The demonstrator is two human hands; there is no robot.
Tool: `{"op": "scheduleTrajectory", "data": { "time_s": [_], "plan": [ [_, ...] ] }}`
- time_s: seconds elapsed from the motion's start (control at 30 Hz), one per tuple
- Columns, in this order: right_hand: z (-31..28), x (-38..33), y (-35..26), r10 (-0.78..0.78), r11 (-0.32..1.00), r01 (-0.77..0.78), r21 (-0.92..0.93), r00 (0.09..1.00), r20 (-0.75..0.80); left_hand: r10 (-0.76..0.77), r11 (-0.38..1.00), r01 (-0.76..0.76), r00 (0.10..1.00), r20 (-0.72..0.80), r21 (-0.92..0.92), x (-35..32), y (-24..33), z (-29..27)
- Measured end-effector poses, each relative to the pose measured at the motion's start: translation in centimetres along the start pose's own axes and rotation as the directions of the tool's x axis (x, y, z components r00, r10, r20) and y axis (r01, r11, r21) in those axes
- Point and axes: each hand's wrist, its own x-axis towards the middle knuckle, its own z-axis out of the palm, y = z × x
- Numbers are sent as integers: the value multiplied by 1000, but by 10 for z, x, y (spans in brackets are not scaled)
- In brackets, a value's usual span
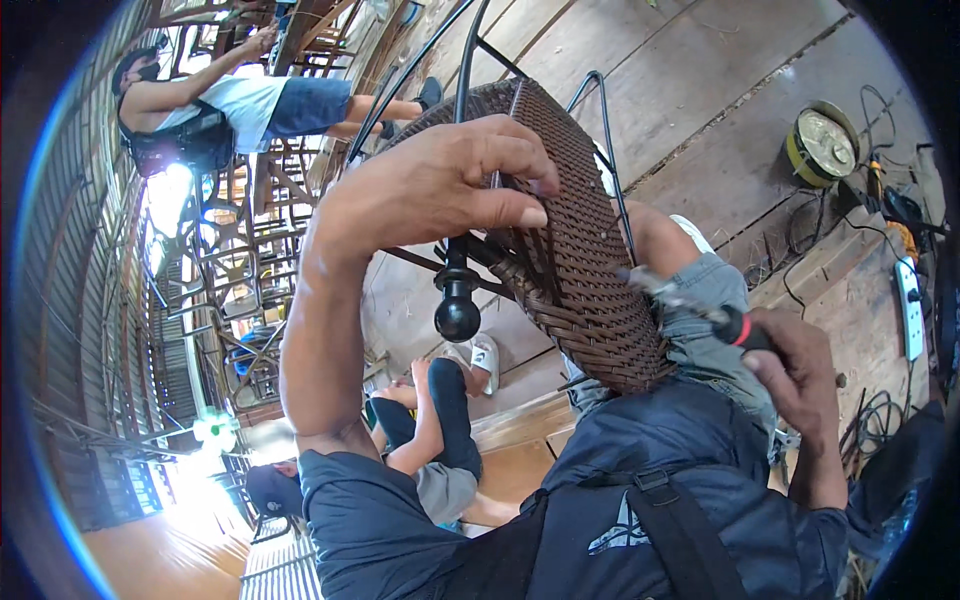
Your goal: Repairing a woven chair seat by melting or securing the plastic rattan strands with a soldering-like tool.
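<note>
A brown wicker furniture piece [575,235] leans across my lap on a black metal frame [465,75]. My left hand [440,185] is bent over its upper edge, gripping the weave between curled fingers and thumb. Just below that hand a rod of the frame ends in a round black ball [458,310]. Dark loose strands hang at the near end of the weave. In my right hand [800,370] is a hand tool [735,327] with a red-and-black handle. Its blurred metal shaft points at the side of the wicker; whether the tip touches, I cannot tell.
A yellow-and-black round tin [822,145] stands on the floorboards at right, near cables and a white power strip [908,310]. One co-worker [215,110] stands at upper left; another person [430,430] sits close at lower left. Metal frames [235,260] are stacked at left.
</note>
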Motion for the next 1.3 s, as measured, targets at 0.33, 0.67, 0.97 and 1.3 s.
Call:
{"op": "scheduleTrajectory", "data": {
  "time_s": [0.33, 0.67, 0.97, 1.3],
  "plan": [
    [13, 15, -47, 27, 976, -3, -218, 994, 106, -199, 979, 196, 977, 78, 50, 19, -7, 5],
    [24, 17, -50, 61, 970, -33, -242, 992, 112, -226, 972, 219, 970, 92, 84, 20, -6, 5],
    [26, 12, -51, 101, 972, -70, -223, 986, 132, -337, 941, 326, 930, 148, 93, 25, 1, 2],
    [27, 9, -61, 81, 971, -45, -234, 986, 145, -323, 945, 309, 935, 144, 110, 23, 0, 1]
  ]
}}
